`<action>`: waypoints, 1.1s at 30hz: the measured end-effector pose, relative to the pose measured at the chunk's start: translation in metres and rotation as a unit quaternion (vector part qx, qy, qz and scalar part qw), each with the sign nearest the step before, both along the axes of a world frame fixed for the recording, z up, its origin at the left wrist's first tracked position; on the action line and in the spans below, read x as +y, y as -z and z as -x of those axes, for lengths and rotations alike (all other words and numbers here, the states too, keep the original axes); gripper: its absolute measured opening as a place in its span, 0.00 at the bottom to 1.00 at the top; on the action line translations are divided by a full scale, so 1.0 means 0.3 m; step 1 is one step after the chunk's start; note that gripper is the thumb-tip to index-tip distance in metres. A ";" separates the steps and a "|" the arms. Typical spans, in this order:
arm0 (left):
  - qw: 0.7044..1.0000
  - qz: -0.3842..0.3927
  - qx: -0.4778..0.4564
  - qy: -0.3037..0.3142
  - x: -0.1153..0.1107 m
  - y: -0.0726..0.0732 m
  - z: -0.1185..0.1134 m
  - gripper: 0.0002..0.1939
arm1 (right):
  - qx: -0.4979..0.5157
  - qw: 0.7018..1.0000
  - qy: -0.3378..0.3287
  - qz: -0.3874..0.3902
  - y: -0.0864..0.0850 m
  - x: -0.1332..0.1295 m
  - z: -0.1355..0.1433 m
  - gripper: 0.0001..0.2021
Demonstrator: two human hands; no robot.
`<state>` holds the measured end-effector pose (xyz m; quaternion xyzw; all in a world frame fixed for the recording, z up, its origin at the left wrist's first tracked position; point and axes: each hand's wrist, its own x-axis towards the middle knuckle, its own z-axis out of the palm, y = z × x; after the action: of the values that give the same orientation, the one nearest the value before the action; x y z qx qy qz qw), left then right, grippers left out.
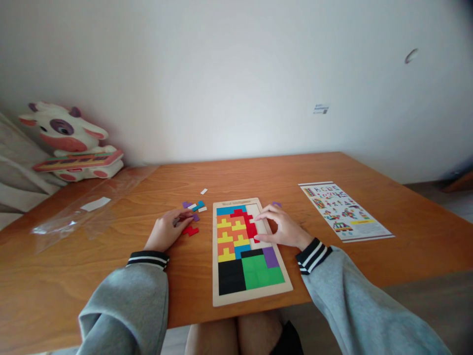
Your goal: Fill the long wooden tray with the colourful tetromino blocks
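Observation:
In the head view, a wooden puzzle tray (252,297) lies in front of me, partly filled with flat coloured blocks. Red blocks (251,228) sit beside a bare strip at the tray's upper right. Over that strip is my right hand (283,228), thumb and forefinger apart, their tips at the red blocks' edge. Left of the tray, my left hand (169,229) has thumb and forefinger closed at a small purple block (195,217). Just below its fingertips lies a loose red block (191,231). Blue, white and purple blocks (199,204) lie beyond the fingers.
A printed pattern sheet (345,212) lies at the right of the wooden table (177,182). One purple block (277,204) is behind my right hand. A clear plastic bag (96,209) and a toy cow with a keyboard (76,143) are at the left. A wall borders the back.

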<state>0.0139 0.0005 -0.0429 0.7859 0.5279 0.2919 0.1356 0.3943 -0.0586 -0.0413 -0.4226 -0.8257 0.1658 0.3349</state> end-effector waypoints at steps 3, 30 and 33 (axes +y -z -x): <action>1.000 -0.016 0.014 0.007 -0.005 -0.009 -0.006 0.22 | -0.024 1.000 -0.013 0.007 0.004 -0.003 0.000 0.22; 0.999 -0.026 0.033 0.025 -0.007 -0.007 -0.007 0.18 | -0.022 1.000 0.010 0.004 -0.006 -0.015 0.025 0.21; 0.999 -0.026 0.031 0.028 -0.008 -0.007 -0.007 0.17 | -0.021 0.998 0.052 -0.009 -0.004 -0.028 0.054 0.20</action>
<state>0.0159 -0.0018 -0.0409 0.8123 0.5021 0.2769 0.1069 0.3782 -0.0670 -0.0400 -0.4655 -0.8106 0.1316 0.3300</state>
